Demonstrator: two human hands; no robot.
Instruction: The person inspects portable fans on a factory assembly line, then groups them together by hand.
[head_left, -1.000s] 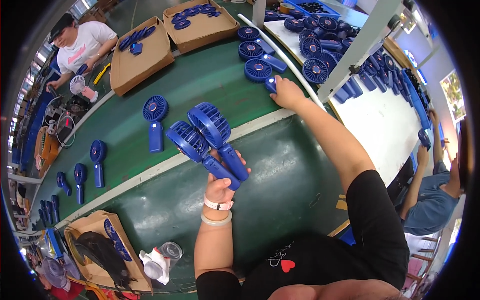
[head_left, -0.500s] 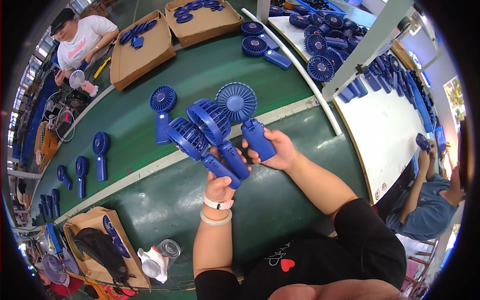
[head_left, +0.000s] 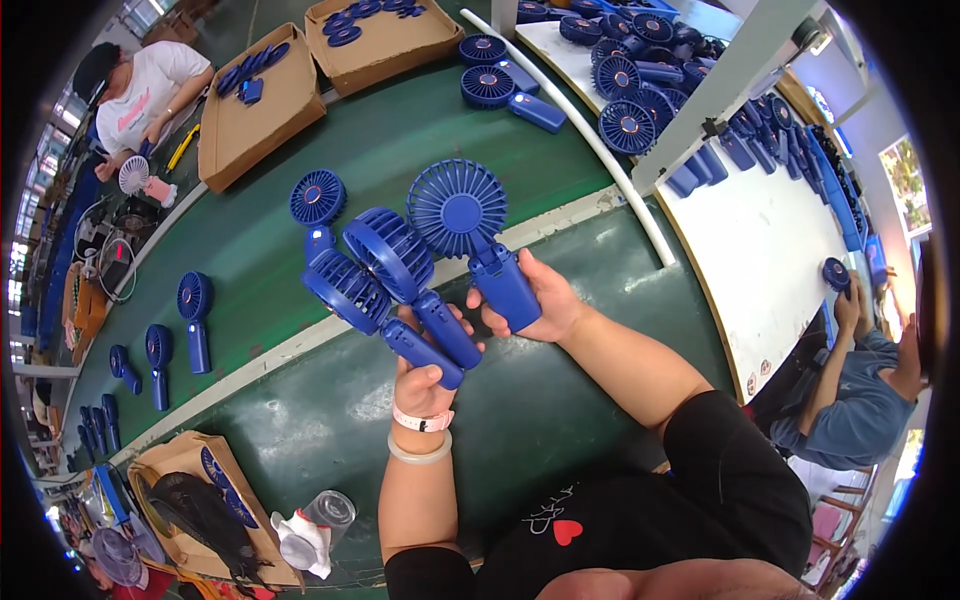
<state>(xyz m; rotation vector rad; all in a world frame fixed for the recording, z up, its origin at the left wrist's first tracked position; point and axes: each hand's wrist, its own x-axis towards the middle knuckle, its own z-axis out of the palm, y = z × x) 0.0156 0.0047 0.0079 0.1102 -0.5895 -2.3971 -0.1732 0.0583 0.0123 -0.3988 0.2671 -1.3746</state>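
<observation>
My left hand is closed around the handles of two blue handheld fans, side by side. The nearer one tilts left, and the other fan leans between it and my right hand. My right hand grips a third blue handheld fan by its handle, its round cage raised and facing me. The fingertips of both hands are close together in front of me, above the green work surface. Just beyond the left-hand fans, another blue fan lies on the green belt, its handle partly hidden.
Several more fans lie along the belt to the left. Cardboard trays stand at the far side. A white table with piled fans is at right. A box, a cup and two co-workers are nearby.
The right-hand fan's cage has turned and come nearer, showing more of its face. Both hands keep their hold. The view has shifted slightly, and the co-worker at far left has bent the head down.
</observation>
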